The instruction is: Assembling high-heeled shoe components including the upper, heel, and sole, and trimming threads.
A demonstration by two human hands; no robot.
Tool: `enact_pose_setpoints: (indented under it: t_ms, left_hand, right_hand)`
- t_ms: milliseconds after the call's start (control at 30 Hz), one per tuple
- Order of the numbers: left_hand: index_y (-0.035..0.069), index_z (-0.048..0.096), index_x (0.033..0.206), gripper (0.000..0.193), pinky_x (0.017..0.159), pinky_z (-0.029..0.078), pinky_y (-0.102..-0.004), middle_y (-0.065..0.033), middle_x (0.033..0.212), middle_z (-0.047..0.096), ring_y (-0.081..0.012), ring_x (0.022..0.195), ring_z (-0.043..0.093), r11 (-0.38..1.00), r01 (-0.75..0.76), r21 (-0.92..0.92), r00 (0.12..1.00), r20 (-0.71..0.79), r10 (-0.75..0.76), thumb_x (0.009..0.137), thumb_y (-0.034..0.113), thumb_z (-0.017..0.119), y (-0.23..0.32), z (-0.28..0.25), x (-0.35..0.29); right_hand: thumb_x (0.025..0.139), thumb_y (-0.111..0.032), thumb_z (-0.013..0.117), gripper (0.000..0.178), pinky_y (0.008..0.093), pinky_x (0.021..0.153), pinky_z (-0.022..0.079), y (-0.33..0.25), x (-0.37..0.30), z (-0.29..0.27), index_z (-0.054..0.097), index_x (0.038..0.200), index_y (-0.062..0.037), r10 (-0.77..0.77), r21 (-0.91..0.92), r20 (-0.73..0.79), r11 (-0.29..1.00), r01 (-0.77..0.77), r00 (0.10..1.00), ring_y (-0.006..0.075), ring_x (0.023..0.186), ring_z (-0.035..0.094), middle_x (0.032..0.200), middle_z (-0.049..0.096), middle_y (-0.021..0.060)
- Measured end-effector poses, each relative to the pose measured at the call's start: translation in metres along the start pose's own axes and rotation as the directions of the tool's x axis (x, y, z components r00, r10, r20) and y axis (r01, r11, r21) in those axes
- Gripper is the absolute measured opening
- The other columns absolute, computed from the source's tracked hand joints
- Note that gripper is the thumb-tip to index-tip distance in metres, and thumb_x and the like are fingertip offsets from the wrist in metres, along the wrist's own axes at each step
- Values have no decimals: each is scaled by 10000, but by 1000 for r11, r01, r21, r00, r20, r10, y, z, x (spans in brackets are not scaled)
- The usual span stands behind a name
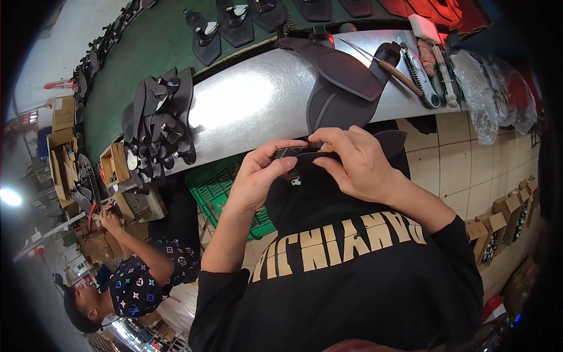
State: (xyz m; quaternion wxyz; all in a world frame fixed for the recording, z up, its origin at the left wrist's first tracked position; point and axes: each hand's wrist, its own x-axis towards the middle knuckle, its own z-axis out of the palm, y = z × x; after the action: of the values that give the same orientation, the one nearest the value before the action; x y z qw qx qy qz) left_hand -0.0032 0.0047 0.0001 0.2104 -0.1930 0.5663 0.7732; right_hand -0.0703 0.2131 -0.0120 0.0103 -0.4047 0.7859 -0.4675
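Observation:
A dark sandal (378, 165) is held on edge between both hands, close to my body and just off the table's near edge. My left hand (258, 176) is closed on its left end, thumb on the near side and fingers over the top. My right hand (360, 164) pinches the sandal near its middle with thumb and fingertips. A thin strap with a small shiny piece (296, 180) hangs below the left fingers. Just beyond my hands, dark soles (349, 70) lie overlapped on the metal tabletop (234, 88).
An awl (400, 78), a utility knife (419, 76) and a white block (424, 28) lie right. Strapped sandals (167, 111) pile up left. A green belt (141, 47) carries more soles. Below stands a green crate (211, 188). A co-worker (141, 264) works at far left.

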Motion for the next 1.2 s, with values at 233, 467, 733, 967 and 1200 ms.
enact_pose_setpoints:
  t_ms: [233,467,733,967,1200]
  left_hand:
    - [-8,632,1132,231,736,572,-259,-55,955,669,-92,826,636,984,50,-169,996,-67,-62,913,60,598,-5,9,0]
    - [-27,644,1012,137,726,573,-264,-74,913,667,-106,794,640,984,-124,-128,976,-193,98,880,6,628,-20,14,-1]
    - [-17,619,954,110,629,411,-170,8,835,621,-20,692,510,897,-362,254,869,-255,423,854,1,662,-21,33,-4]
    - [1,597,1024,160,632,553,-283,-86,914,651,-139,759,639,848,-530,2,755,-455,473,879,68,603,-16,-4,-4]
    - [23,482,1337,441,784,579,-365,-125,1240,571,-220,1073,602,866,-143,-480,922,-383,-60,922,168,506,-55,-24,11]
  right_hand:
    - [736,-34,745,386,320,636,400,-2,2,-4,565,1077,-47,34,34,-22,999,-33,999,204,670,607,786,656,31]
    - [748,-67,751,323,302,662,364,-5,4,-2,585,1025,-64,112,85,-23,990,-110,993,179,664,607,740,647,13]
    - [794,-95,704,92,309,711,369,13,14,-13,628,840,-69,175,232,187,948,-216,967,183,687,603,736,636,12]
    - [828,-54,651,125,375,794,475,38,53,-46,661,947,-18,31,98,-421,995,12,906,282,872,628,974,659,111]
    - [776,-63,672,221,426,776,458,111,29,-55,678,996,-40,104,-595,-361,739,-315,927,297,874,571,938,589,81]
